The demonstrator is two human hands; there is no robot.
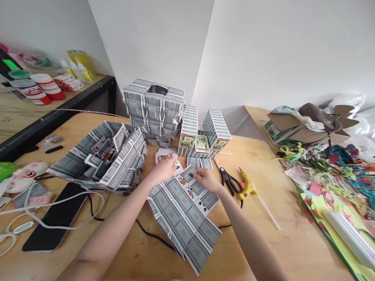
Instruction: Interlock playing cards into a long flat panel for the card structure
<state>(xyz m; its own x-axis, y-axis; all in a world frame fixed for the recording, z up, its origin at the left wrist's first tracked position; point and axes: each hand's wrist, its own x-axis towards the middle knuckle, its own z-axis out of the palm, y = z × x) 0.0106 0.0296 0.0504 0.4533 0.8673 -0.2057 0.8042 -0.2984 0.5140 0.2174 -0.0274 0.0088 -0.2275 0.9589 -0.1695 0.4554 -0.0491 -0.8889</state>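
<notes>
A panel of joined playing cards (172, 210), mostly grey patterned backs, lies in front of me on the table. Several cards on it show their faces, with a picture card and a spade card (202, 205) among them. My left hand (165, 170) is closed at the panel's far left side, its fingertips pinching a white-faced playing card (177, 165). At the panel's far edge, my right hand (205, 179) has thumb and fingers closed on a patterned card. Beyond my left hand sits a small pile of loose cards (163, 155).
An open card-built container (123, 171) with loose cards stands left; a card-built box (155, 107) stands behind. Card packs (218, 130) are stacked behind my hands. Scissors (230, 181) and a yellow glue gun (247, 185) lie right. A phone (55, 222) and cables lie left.
</notes>
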